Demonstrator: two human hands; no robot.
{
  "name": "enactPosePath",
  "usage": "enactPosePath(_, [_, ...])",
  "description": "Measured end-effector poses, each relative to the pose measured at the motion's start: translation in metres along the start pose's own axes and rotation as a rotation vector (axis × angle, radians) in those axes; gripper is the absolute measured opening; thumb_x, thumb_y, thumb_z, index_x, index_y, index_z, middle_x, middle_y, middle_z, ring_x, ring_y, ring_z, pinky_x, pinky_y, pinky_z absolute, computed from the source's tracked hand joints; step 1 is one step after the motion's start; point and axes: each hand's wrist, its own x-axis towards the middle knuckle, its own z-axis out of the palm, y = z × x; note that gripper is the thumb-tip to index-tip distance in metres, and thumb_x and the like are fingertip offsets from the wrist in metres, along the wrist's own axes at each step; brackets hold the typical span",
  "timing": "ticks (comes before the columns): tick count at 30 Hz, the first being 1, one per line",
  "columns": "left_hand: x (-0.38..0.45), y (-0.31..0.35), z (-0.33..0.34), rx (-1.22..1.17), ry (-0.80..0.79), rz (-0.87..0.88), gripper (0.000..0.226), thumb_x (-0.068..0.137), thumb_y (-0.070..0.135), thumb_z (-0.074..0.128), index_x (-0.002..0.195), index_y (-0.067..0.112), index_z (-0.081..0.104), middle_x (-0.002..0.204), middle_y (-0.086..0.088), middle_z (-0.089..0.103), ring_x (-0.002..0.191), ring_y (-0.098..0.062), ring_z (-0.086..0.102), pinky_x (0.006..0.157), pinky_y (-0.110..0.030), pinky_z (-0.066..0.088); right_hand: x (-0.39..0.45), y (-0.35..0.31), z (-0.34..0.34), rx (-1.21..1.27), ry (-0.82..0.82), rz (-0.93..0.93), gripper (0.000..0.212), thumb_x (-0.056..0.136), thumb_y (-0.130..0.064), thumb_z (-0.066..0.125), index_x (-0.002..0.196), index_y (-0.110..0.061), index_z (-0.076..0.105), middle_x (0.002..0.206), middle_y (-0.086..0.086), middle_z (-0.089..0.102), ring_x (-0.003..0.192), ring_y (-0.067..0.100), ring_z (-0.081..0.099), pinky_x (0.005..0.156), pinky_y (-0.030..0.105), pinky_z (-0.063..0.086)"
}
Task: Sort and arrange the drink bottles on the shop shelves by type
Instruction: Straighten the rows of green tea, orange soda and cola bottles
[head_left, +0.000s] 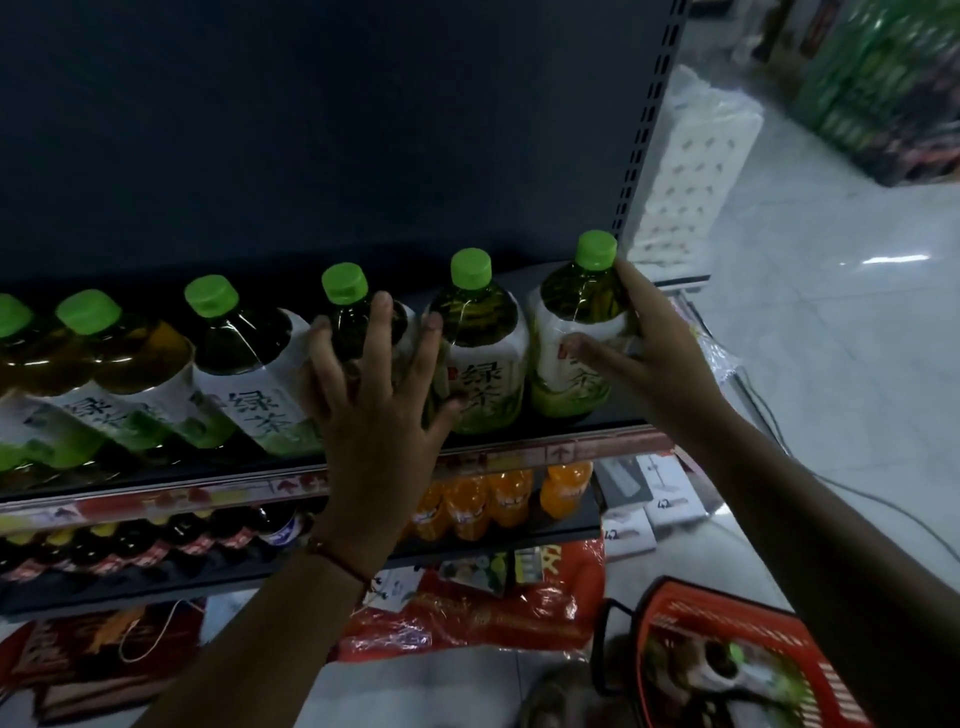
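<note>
On the shelf (519, 441) of green tea bottles, the left hand (374, 410) lays spread fingers (382, 322) on one bottle (353, 317) while the right hand (654, 348) grips the end bottle (576, 332).

Green tea bottles (480, 364) labelled "绿茶"; floor boxes (670, 501) perhaps "42" (blurred).

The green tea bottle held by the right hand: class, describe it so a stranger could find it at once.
Start at the top shelf with its row of green-capped tea bottles. Follow the row to its right end, beside the perforated upright. The green tea bottle there is the last one, and the only one the right hand grips.
</note>
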Motion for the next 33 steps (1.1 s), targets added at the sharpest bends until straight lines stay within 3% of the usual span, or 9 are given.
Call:
enactPosePath(5, [-0.003,-0.006,0.001,-0.111,-0.045,0.019,0.084,0.087,0.050,0.064,0.157,0.030,0.022,0.165,-0.010,0.006,0.147,-0.050,0.001,0.117,-0.065,0.011,-0.009,-0.013,0.015,-0.002,0.071,0.069,0.072,0.083,-0.032,0.073,0.145,-0.022,0.038,0.127,-0.004,0.061,0.117,0.009,0.058,0.097,0.043,0.051])
enactPosePath(8, [-0.014,-0.009,-0.004,-0.205,-0.025,0.097,0.075,0.093,0.044,0.060,0.157,0.025,0.026,0.165,-0.015,0.006,0.148,-0.050,-0.005,0.117,-0.066,0.012,-0.019,-0.015,0.019,-0.125,0.099,0.100,0.080,0.086,-0.042,0.067,0.152,-0.027,0.025,0.149,-0.002,0.043,0.137,0.015,0.041,0.110,0.046,0.040])
enactPosePath(10, [-0.031,-0.009,-0.007,-0.262,0.021,0.167,0.068,0.094,0.036,0.060,0.154,0.020,0.034,0.163,-0.020,0.015,0.149,-0.049,0.004,0.118,-0.064,0.013,-0.040,-0.018,0.026,-0.283,0.200,0.112,0.076,0.089,-0.034,0.065,0.153,-0.020,0.025,0.157,0.002,0.030,0.144,0.017,0.028,0.115,0.039,0.030])
enactPosePath(12, [-0.063,-0.006,-0.002,-0.333,0.033,0.236,0.058,0.093,0.031,0.060,0.148,0.016,0.047,0.157,-0.022,0.032,0.145,-0.045,0.024,0.114,-0.060,0.024,-0.076,-0.019,0.041,-0.389,0.306,0.053,0.063,0.091,-0.027,0.062,0.146,-0.016,0.035,0.152,0.007,0.036,0.140,0.019,0.031,0.111,0.038,0.034])
enactPosePath(15, [-0.127,0.002,0.023,-0.425,-0.235,0.232,0.061,0.087,0.028,0.066,0.144,0.018,0.050,0.149,-0.017,0.045,0.135,-0.037,0.043,0.107,-0.051,0.038,-0.138,0.009,0.079,-0.511,0.213,-0.022,0.049,0.088,-0.029,0.055,0.135,-0.018,0.045,0.141,0.012,0.048,0.131,0.023,0.041,0.102,0.041,0.041])
enactPosePath(19, [-0.197,0.012,0.080,-0.365,-0.694,0.076,0.080,0.075,0.041,0.080,0.145,0.028,0.044,0.145,-0.009,0.051,0.125,-0.034,0.055,0.091,-0.048,0.052,-0.199,0.089,0.134,-0.543,-0.094,0.129,0.059,0.086,-0.030,0.066,0.140,-0.024,0.043,0.148,0.008,0.041,0.132,0.027,0.041,0.102,0.042,0.041])
enactPosePath(24, [-0.235,0.035,0.171,-0.432,-0.846,-0.068,0.071,0.097,0.049,0.051,0.156,0.040,0.012,0.166,0.003,0.004,0.150,-0.025,0.012,0.117,-0.041,0.026,-0.219,0.206,0.184,-0.475,-0.129,0.353,0.069,0.086,-0.029,0.069,0.146,-0.030,0.034,0.153,0.003,0.034,0.136,0.023,0.038,0.108,0.039,0.040])
enactPosePath(28, [-0.251,0.051,0.246,-0.605,-0.759,-0.134,0.071,0.097,0.039,0.057,0.155,0.040,0.017,0.162,0.016,-0.012,0.148,-0.009,-0.010,0.122,-0.038,0.023,-0.213,0.289,0.217,-0.361,-0.014,0.468,0.066,0.086,-0.028,0.070,0.144,-0.025,0.038,0.149,0.004,0.037,0.131,0.019,0.042,0.101,0.028,0.040])
enactPosePath(33, [-0.236,0.054,0.291,-0.594,-0.350,-0.067,0.067,0.089,0.038,0.063,0.149,0.035,0.034,0.160,0.000,0.020,0.143,-0.028,0.030,0.102,-0.048,0.047,-0.191,0.370,0.234,-0.050,0.231,0.595,0.085,0.078,-0.038,0.075,0.148,-0.024,0.028,0.151,0.001,0.037,0.134,0.012,0.038,0.101,0.030,0.039])
